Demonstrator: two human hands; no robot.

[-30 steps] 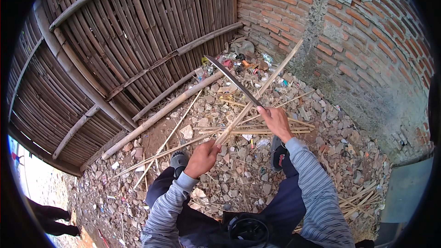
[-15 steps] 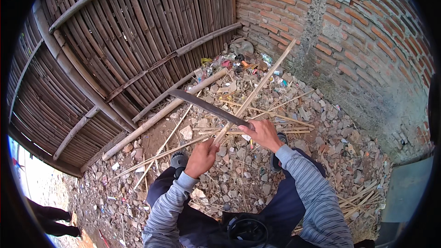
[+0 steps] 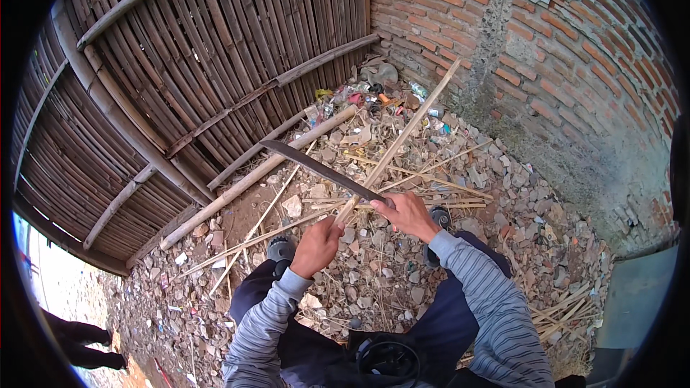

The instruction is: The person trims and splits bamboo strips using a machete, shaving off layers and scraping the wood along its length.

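A long pale bamboo strip point(image 3: 401, 138) slants up and away to the right from my left hand point(image 3: 316, 246), whose fingers are closed around its near end. My right hand point(image 3: 408, 213) grips the handle of a machete point(image 3: 316, 164). The dark blade points to the upper left and crosses the strip just beyond my left hand, its tip over the ground near a pole. My right fingers cover most of the handle. Whether the edge bites into the strip cannot be made out.
Loose bamboo strips point(image 3: 270, 210) lie on the rubble, and more strips point(image 3: 568, 312) lie at the lower right. A thick pole point(image 3: 259, 177) rests along the bamboo fence point(image 3: 237, 50). A brick wall point(image 3: 546, 86) stands right. Another person's legs point(image 3: 75, 341) show at lower left.
The machete and my right hand have shifted slightly left and down along the strip. The strip's far end has moved a little left. My left hand has hardly moved.
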